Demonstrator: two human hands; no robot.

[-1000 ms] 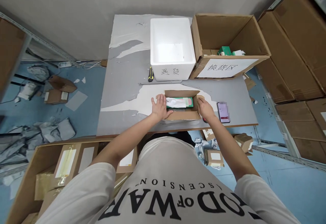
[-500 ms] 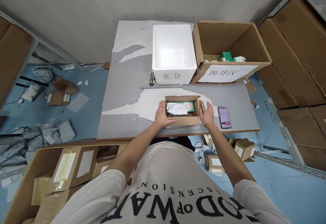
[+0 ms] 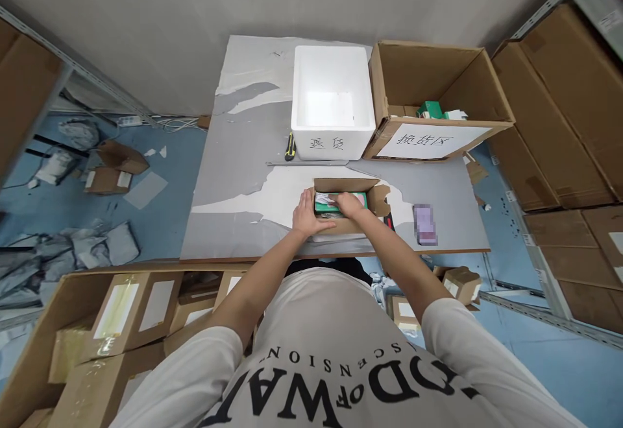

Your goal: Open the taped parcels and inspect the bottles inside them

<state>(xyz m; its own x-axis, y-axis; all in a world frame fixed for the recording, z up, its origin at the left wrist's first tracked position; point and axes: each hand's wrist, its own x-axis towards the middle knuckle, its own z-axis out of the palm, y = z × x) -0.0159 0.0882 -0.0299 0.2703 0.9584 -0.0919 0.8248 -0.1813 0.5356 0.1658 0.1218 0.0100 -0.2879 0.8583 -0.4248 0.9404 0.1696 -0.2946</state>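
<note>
A small open cardboard box (image 3: 343, 226) rests near the table's front edge. My left hand (image 3: 304, 214) grips its left end, with the thumb laid along the front wall. Inside lies a green box (image 3: 320, 208) with crumpled white paper (image 3: 322, 198) on top. Reaching in over the front wall, my right hand (image 3: 349, 204) has its fingers closed at the paper; its palm covers part of the green box. A black and red object (image 3: 389, 222) shows beside the box's right end, partly hidden by my forearm.
Behind stand a white foam box (image 3: 333, 145) and a large cardboard box (image 3: 496, 124) holding green cartons (image 3: 430, 109). A yellow and black utility knife (image 3: 291, 147) lies left of the foam box. A phone (image 3: 425, 224) lies at right. Packed cartons (image 3: 114, 314) fill a bin at lower left.
My right hand has left the box's right end and moved left into the box, onto the paper. The paper covers less of the green box. My left hand keeps its grip.
</note>
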